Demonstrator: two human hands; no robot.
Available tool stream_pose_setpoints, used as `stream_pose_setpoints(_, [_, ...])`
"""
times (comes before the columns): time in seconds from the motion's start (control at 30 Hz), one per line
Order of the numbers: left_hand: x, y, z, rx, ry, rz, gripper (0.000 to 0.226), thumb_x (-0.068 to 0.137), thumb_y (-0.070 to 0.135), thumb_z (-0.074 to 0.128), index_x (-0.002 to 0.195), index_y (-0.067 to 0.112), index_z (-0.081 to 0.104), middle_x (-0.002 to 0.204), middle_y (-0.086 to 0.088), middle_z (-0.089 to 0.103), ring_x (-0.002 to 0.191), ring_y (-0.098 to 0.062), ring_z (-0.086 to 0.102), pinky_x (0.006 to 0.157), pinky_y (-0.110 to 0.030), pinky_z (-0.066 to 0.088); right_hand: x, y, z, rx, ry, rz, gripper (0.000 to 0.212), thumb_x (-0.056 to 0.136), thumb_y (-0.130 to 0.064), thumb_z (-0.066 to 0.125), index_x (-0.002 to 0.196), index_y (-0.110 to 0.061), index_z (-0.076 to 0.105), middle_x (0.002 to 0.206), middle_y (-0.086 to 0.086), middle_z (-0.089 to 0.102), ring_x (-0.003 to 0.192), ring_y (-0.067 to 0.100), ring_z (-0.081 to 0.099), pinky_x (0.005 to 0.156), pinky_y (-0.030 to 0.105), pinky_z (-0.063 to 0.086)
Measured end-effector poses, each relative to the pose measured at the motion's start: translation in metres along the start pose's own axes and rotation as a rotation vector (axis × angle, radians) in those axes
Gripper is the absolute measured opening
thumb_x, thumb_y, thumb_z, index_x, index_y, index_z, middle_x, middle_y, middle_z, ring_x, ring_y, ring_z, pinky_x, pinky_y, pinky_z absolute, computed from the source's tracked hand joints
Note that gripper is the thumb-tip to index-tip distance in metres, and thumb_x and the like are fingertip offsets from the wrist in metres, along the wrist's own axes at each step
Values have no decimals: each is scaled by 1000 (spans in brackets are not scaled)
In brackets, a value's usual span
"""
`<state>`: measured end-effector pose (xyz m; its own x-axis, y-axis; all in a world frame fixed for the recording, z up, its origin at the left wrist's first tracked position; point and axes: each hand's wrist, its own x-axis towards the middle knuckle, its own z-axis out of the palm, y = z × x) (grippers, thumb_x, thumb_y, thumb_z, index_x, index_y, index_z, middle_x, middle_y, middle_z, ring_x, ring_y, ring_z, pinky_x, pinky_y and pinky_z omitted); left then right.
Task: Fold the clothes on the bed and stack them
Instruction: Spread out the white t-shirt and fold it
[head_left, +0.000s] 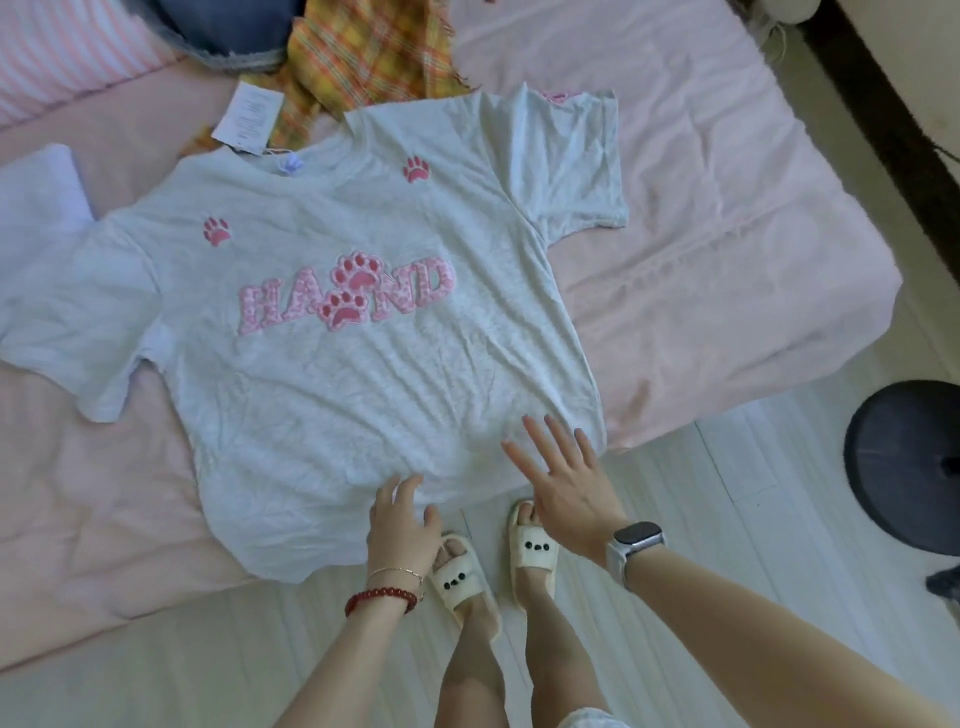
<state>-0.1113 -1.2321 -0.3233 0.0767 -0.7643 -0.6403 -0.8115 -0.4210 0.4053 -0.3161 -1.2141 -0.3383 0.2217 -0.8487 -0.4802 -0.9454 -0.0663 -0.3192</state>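
A pink bed (701, 270) carries the clothes. One grey T-shirt (322, 374) lies spread flat and face up on it, both short sleeves out to the sides, its hem hanging just over the near edge of the bed. The front shows pink lettering (345, 299) with two large paw prints in the middle of the word, and two small paw prints sit near the shoulders — four paws in all. A white paper tag (248, 118) lies at the collar. Beyond the collar there is one yellow plaid cloth (363, 57), partly under the shirt, and next to it a blue denim garment (234, 31). A folded pale cloth (39, 187) rests by the shirt's left-side sleeve.

The left hand (402, 525), with two bracelets on its wrist, has its fingers loosely curled with the tips on the shirt's hem; whether it pinches the cloth cannot be told. The right hand (563, 478), a watch on its wrist, is spread wide with straight fingers over the hem's right corner, holding nothing.

Below, two feet in cream slippers (460, 577) stand on the pale floor (727, 467).
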Motion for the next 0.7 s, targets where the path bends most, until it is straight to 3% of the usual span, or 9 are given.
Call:
stream_pose_setpoints(0.07, [3,-22,-13,-156,124,-123,48,92,11,50,138,10,37,147,-11,28,137,-22,25,108,-35,26,9,-11,15,27,-292,187,65,93,-18,35,148,-29,2,157,5,-8,143,36,-6,114,48,6])
stream_pose_setpoints(0.13, [7,-50,-28,-297,260,-269,54,90,6,52,140,3,32,147,-15,28,137,-26,26,110,-36,24,14,-31,24,109,-537,379,59,93,-19,37,147,-20,12,149,13,26,135,36,28,106,43,29])
stream_pose_setpoints(0.17, [10,-65,-37,-358,322,-347,57,89,5,54,140,0,31,147,-18,29,136,-28,28,111,-38,25,16,-44,27,98,-556,378,53,93,-19,37,144,-16,24,139,13,41,126,32,41,99,39,35])
stream_pose_setpoints(0.23, [17,-97,-54,-446,413,-484,61,87,4,57,141,-2,29,146,-22,31,134,-32,32,111,-41,27,22,-72,31,64,-390,286,39,91,-19,36,129,-16,41,128,9,49,118,28,45,95,37,35])
stream_pose_setpoints(0.3, [24,-128,-67,-534,429,-594,62,86,6,59,140,-3,30,144,-22,34,131,-34,37,109,-43,30,29,-99,31,127,-172,162,39,92,-23,36,130,-19,39,132,6,45,122,26,40,99,37,31])
stream_pose_setpoints(0.4, [36,-159,-76,-637,349,-570,47,83,10,63,124,-5,47,125,-24,54,115,-37,51,99,-45,42,46,-132,26,124,-2,-60,49,94,-23,37,141,-26,28,148,5,27,138,24,20,110,40,18])
stream_pose_setpoints(0.5, [47,-175,-79,-560,339,-536,43,78,22,71,110,0,55,116,-17,57,115,-33,48,94,-38,42,68,-158,26,-39,-46,-201,58,95,-25,36,147,-31,11,156,4,-3,143,27,-6,114,50,3])
stream_pose_setpoints(0.6, [50,-188,-84,-531,240,-496,43,77,31,72,106,4,55,119,-12,48,121,-29,38,95,-36,36,85,-175,35,-159,-103,-243,63,95,-27,37,147,-33,2,155,3,-15,142,28,-13,113,54,3])
stream_pose_setpoints(0.7, [40,-201,-90,-624,102,-294,16,78,26,70,83,15,60,93,-1,65,97,-21,59,79,-27,49,91,-187,45,-192,-151,-192,61,93,-26,40,144,-32,8,154,0,-13,141,26,-12,112,53,9])
